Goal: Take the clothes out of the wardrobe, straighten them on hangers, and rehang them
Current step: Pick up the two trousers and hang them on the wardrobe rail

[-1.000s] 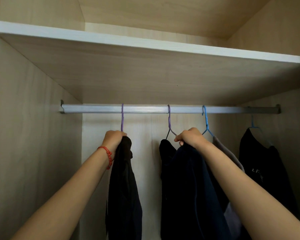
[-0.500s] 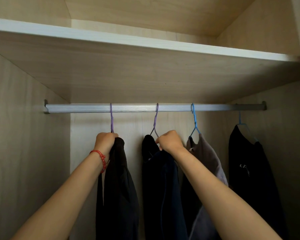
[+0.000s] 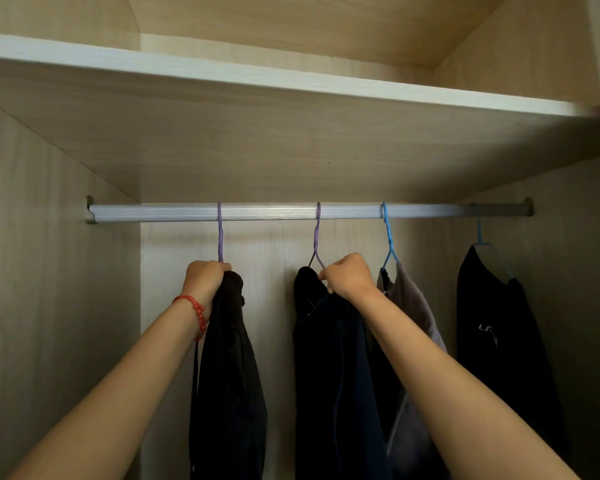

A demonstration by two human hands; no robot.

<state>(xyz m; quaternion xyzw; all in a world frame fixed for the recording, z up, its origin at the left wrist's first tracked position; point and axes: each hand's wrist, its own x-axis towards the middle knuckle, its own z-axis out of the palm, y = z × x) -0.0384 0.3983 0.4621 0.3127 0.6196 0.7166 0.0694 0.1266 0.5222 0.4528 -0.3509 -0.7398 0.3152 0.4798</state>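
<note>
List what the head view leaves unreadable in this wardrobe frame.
- Left hand: its fingers curl behind the black garment, so what they grip is hidden.
- Navy garment: hem cut off by the bottom edge.
- Grey garment: mostly behind the right forearm.
- White print on the far-right black garment: too small and dim to read.
- Top of the shelf: unseen from below.

Shelf (image 3: pixel 291 81): a long wooden board up high, with a white front edge.
Bracelet (image 3: pixel 195 311): red, made of little beads, on the wrist.
</note>
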